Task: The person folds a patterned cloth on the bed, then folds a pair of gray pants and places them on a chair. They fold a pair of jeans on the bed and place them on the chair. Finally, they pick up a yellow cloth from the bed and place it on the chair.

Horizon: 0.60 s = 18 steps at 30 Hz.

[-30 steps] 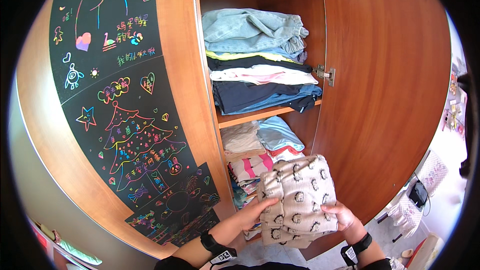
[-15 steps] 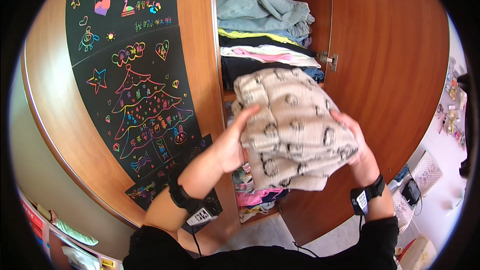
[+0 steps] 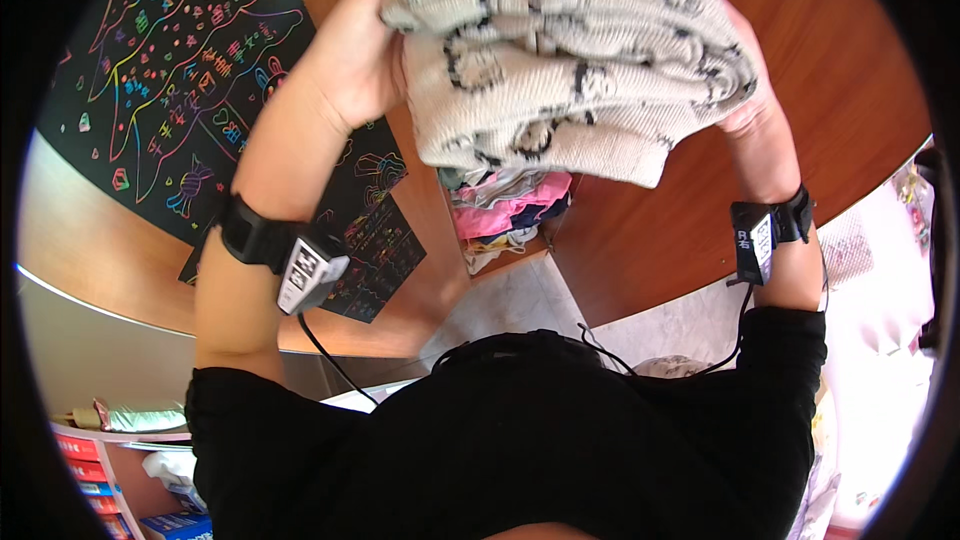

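A folded beige garment (image 3: 560,80) with dark outlined motifs is held up at the top of the view, in front of the wardrobe. My left hand (image 3: 368,55) grips its left side, with the fingers partly hidden at the top edge and behind the cloth. Around its right end wraps my right hand (image 3: 752,90), whose fingers are mostly covered by the folds. The cloth is stacked in several soft layers, and its upper part runs out of the view. What kind of garment it is, I cannot tell.
Below the garment, a low wardrobe compartment holds a pile of clothes (image 3: 510,210). The wooden door (image 3: 660,220) stands open at the right. Black drawing sheets (image 3: 190,80) cover the left panel. A shelf with boxes (image 3: 85,470) is at the lower left. Cables hang from both wrist straps.
Both hands have raised the folded garment toward the top of the view. My view has tilted downward, so the upper clothes shelf is no longer visible.
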Tool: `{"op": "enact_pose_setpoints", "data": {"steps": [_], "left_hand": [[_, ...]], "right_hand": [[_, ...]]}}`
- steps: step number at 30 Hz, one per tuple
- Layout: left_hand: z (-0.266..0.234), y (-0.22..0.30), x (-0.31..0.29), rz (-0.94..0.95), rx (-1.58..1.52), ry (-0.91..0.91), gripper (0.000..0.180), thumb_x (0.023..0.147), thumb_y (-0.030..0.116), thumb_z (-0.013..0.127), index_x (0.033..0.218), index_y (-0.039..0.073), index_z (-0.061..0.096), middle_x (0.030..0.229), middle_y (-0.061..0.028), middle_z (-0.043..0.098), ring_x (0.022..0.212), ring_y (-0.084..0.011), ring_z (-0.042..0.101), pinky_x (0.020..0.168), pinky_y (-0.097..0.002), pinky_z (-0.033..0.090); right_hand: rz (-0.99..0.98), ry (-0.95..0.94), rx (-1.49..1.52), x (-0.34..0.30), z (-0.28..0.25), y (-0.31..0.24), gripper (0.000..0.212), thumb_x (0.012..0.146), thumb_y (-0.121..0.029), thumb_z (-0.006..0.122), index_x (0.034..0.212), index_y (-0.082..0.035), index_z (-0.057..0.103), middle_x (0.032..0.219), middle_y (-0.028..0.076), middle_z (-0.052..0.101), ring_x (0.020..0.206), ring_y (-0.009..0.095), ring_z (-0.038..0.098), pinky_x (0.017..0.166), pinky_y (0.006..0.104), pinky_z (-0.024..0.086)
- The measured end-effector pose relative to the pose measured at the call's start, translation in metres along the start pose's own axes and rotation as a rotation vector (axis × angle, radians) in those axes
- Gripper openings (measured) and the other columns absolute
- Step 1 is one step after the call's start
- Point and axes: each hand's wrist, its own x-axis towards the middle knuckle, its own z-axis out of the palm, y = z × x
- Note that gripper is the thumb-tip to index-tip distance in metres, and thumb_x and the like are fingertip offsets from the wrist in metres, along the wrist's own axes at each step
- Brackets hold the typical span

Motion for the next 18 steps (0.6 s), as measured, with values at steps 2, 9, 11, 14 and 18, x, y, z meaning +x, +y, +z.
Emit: {"op": "enact_pose_setpoints", "data": {"steps": [2,9,11,14,18], "left_hand": [[-0.01,-0.028,0.003,0.007,0.119,0.136,0.05,0.091,0.043,0.035,0.121,0.006,0.048,0.113,-0.0094,0.058,0.097,-0.0214,0.06,0.085,-0.0359,0.05],[-0.048,-0.139,-0.015,-0.444,-0.179,0.28,0.047,0.084,0.036,0.052,0.121,0.008,0.047,0.112,-0.0057,0.058,0.097,-0.0186,0.06,0.081,-0.0347,0.051],[-0.057,-0.165,-0.026,-0.521,-0.212,0.339,0.046,0.085,0.031,0.052,0.122,0.004,0.047,0.115,-0.0097,0.057,0.102,-0.0226,0.057,0.088,-0.0375,0.046],[-0.071,-0.19,-0.022,-0.536,-0.167,0.252,0.045,0.085,0.028,0.051,0.121,0.001,0.046,0.115,-0.0117,0.057,0.102,-0.0237,0.057,0.088,-0.039,0.046],[-0.079,-0.197,-0.006,-0.467,-0.188,0.235,0.043,0.085,0.024,0.049,0.12,-0.001,0.047,0.113,-0.0129,0.057,0.101,-0.0249,0.057,0.089,-0.0403,0.045]], "right_hand": [[0.049,0.047,0.158,0.001,-0.019,0.023,0.035,0.091,-0.022,0.043,0.114,0.002,0.052,0.107,0.013,0.061,0.094,0.021,0.061,0.08,0.0349,0.053],[0.352,0.301,0.368,-0.072,-0.063,0.125,0.038,0.084,-0.025,0.059,0.112,0.0,0.054,0.099,0.01,0.064,0.083,0.018,0.064,0.073,0.033,0.054],[0.489,0.397,0.354,-0.09,-0.06,0.147,0.042,0.084,-0.025,0.058,0.116,0.001,0.05,0.104,0.011,0.062,0.09,0.019,0.062,0.08,0.0352,0.051],[0.418,0.379,0.367,-0.101,-0.065,0.162,0.051,0.083,-0.02,0.059,0.125,0.002,0.04,0.115,0.013,0.055,0.101,0.021,0.058,0.086,0.0366,0.049],[0.304,0.362,0.384,-0.099,-0.083,0.158,0.057,0.08,-0.017,0.061,0.128,0.002,0.036,0.118,0.014,0.053,0.105,0.023,0.055,0.089,0.037,0.047]]}}
